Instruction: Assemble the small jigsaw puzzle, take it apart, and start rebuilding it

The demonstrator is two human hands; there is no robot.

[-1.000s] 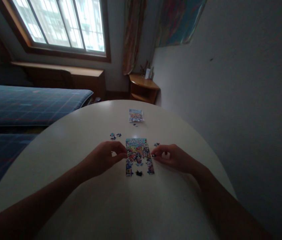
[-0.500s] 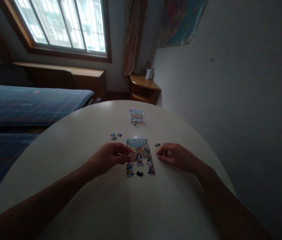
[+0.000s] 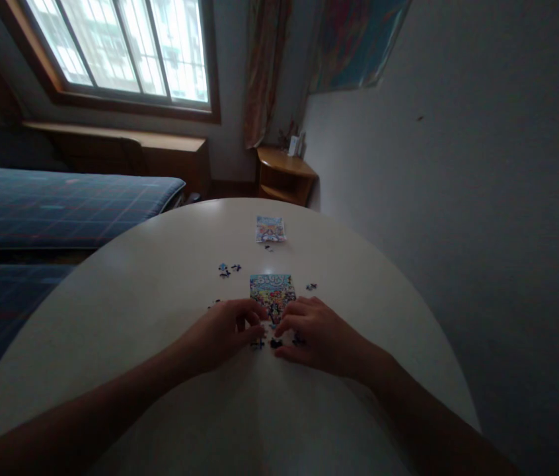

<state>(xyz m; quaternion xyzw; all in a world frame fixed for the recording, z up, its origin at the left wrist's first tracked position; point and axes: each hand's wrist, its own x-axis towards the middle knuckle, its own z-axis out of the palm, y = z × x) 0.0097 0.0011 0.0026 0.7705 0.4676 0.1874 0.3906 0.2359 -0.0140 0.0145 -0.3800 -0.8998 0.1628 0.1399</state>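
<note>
The left hand (image 3: pixel 230 330) reaches from eight o'clock and the right hand (image 3: pixel 314 334) from four o'clock, both bent over the six o'clock part of the puzzle (image 3: pixel 272 288) on the worktop (image 3: pixel 269 423); the left thumb and fingers make a narrow gap, the right ones a wider gap, but I cannot tell if either holds a piece. The hands hide both sides there. The puzzle's pale title and the print on the packet (image 3: pixel 270 229), at twelve o'clock, are too blurred for sure reading.
</note>
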